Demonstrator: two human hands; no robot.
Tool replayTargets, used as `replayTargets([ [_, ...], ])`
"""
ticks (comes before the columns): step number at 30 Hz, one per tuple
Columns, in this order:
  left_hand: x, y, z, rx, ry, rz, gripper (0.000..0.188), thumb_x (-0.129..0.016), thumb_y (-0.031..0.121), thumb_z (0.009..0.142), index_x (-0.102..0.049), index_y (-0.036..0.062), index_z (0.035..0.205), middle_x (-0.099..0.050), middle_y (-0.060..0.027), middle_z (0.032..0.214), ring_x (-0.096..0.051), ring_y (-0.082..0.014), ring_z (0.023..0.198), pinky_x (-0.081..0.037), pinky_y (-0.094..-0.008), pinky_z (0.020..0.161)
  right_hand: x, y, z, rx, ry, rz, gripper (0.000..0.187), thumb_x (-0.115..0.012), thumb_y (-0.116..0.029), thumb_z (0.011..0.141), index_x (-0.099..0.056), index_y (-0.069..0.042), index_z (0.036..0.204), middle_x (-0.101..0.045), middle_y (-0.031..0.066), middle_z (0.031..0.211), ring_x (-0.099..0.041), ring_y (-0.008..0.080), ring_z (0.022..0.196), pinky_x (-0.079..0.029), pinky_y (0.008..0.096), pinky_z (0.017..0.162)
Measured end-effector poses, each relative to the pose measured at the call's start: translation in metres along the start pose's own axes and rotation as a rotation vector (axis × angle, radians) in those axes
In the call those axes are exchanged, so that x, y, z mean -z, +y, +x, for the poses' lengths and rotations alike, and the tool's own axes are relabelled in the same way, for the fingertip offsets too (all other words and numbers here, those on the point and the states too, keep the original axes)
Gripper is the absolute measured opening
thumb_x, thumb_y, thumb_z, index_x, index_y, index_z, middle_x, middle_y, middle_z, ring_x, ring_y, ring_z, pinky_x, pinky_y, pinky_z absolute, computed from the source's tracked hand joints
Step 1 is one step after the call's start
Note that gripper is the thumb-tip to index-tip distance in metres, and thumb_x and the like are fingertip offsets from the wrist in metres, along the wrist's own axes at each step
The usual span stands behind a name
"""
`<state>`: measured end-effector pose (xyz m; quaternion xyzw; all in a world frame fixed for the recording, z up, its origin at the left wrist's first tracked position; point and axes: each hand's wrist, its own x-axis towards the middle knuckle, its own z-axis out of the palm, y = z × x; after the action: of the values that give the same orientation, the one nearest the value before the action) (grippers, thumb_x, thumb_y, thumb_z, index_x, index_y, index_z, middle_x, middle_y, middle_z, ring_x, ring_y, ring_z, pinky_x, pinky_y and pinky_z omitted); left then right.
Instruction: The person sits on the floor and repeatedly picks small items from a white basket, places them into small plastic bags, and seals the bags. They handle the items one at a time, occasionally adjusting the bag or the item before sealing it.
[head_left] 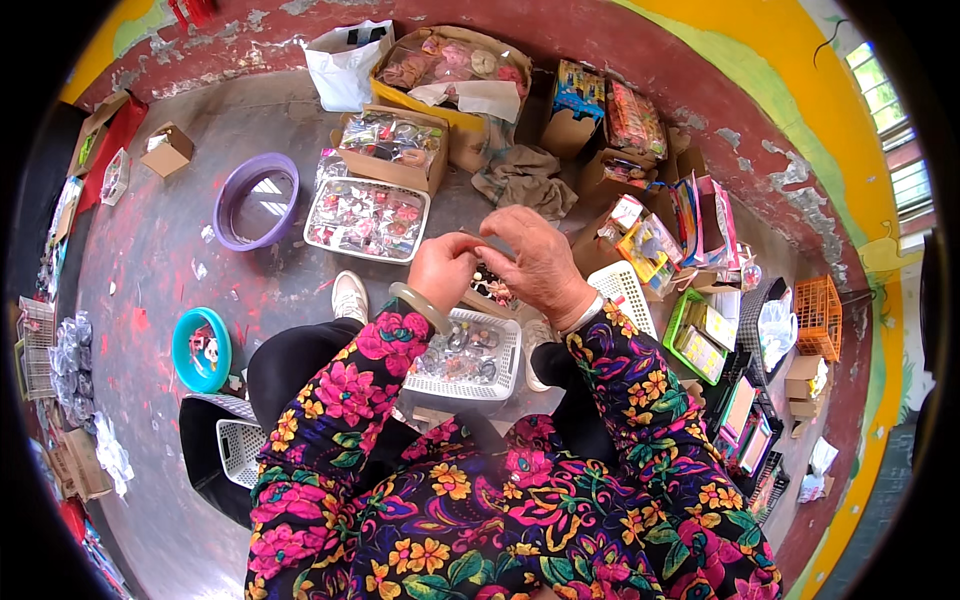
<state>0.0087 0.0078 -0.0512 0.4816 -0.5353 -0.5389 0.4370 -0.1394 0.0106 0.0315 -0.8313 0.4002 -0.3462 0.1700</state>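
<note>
In the middle of the view my left hand [445,270] is closed in a pinch, with a pale bangle on its wrist. My right hand [545,265] meets it at the fingertips, its fingers curled and the thumb bent inward. Whatever lies between the fingertips is too small to make out. Below the hands, between my feet, stands a white basket [462,385] of small packaged items. Partly covered by my hands is a box [490,290] of small dark and light pieces. Beyond my left hand sits a white tray [318,240] filled with small colourful packaged trinkets.
Left of me are a purple basin [224,215], a teal basin [180,350] and a black bin [205,470]. Cardboard boxes [440,160] of packaged goods line the far wall. At right stand a green basket [672,345], a white basket [640,305] and an orange crate [818,315].
</note>
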Motion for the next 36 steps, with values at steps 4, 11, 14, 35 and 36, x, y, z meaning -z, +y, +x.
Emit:
replayTargets([
  [4, 0.001, 0.016, 0.001, 0.185, 0.024, -0.309, 0.02, -0.049, 0.001, 0.078, -0.061, -0.0047, 0.093, -0.059, -0.0055, 0.07, -0.054, -0.0091, 0.063, -0.044, -0.0224, 0.057, -0.001, -0.003, 0.0, 0.142, 0.032, -0.102, 0.017, -0.06, -0.01, 0.069, -0.057, -0.005, 0.085, -0.052, 0.0144, 0.102, -0.049, 0.0324, 0.099, -0.041, 0.0381, 0.082],
  [11, 0.0, 0.024, -0.004, 0.178, -0.024, -0.358, 0.022, -0.044, 0.002, 0.083, -0.059, -0.0046, 0.098, -0.058, -0.0035, 0.076, -0.053, -0.007, 0.064, -0.044, -0.02, 0.055, -0.009, 0.003, -0.005, 0.117, -0.013, -0.258, 0.016, -0.059, -0.01, 0.07, -0.058, -0.003, 0.085, -0.049, 0.0182, 0.112, -0.044, 0.0353, 0.109, -0.038, 0.0395, 0.09],
  [14, -0.004, 0.037, -0.006, 0.23, 0.003, -0.434, 0.023, -0.043, 0.003, 0.084, -0.058, -0.0039, 0.1, -0.058, -0.0044, 0.08, -0.054, -0.0079, 0.066, -0.046, -0.0205, 0.057, -0.009, 0.008, -0.006, 0.094, 0.012, -0.255, 0.015, -0.058, -0.011, 0.07, -0.06, -0.003, 0.083, -0.049, 0.0189, 0.113, -0.044, 0.0357, 0.109, -0.037, 0.0403, 0.091],
  [35, 0.022, 0.044, 0.002, 0.165, 0.155, -0.415, 0.021, -0.044, 0.01, 0.087, -0.056, 0.0011, 0.102, -0.059, -0.0054, 0.094, -0.056, -0.0128, 0.089, -0.045, -0.0247, 0.078, -0.022, 0.087, -0.014, -0.46, 0.039, 0.126, 0.016, -0.056, -0.013, 0.071, -0.064, -0.005, 0.082, -0.062, 0.0133, 0.077, -0.06, 0.0262, 0.072, -0.047, 0.0333, 0.068],
  [36, 0.023, 0.046, 0.0, 0.16, 0.16, -0.423, 0.021, -0.044, 0.01, 0.086, -0.056, 0.0013, 0.102, -0.059, -0.0048, 0.093, -0.056, -0.0117, 0.088, -0.044, -0.0236, 0.077, -0.028, 0.099, -0.019, -0.537, -0.082, 0.081, 0.017, -0.056, -0.015, 0.069, -0.064, -0.005, 0.08, -0.062, 0.014, 0.074, -0.06, 0.0271, 0.071, -0.047, 0.0335, 0.067],
])
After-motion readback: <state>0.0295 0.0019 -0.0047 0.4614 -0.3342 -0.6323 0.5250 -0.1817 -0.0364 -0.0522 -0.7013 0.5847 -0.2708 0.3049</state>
